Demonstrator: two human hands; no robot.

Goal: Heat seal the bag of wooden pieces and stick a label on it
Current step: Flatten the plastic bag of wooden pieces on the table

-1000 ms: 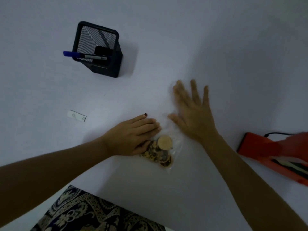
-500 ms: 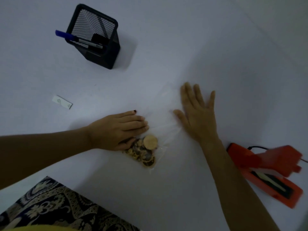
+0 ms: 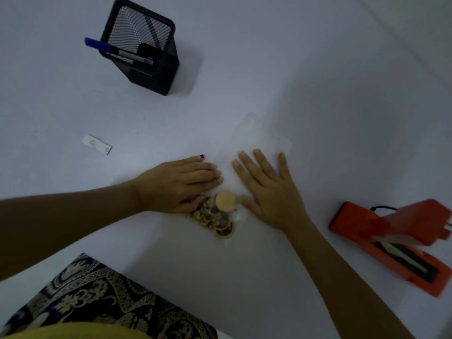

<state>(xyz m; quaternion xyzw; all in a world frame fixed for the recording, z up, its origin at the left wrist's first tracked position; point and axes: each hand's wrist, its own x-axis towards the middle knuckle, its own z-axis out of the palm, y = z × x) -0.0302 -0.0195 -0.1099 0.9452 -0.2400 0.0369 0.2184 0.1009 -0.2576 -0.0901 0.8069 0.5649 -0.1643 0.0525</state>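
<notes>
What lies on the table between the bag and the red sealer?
Only the right hand and its forearm, resting flat on the bag. Otherwise the table between the bag and the sealer shows bare. The left hand is on the bag's other side.

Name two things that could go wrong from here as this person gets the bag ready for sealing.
1. The wooden pieces sit heaped at one end of the clear bag; if the flat left hand and right hand push them toward the open end, they may block the seal.
2. The sealer lies near the right forearm, which could knock it.
</notes>
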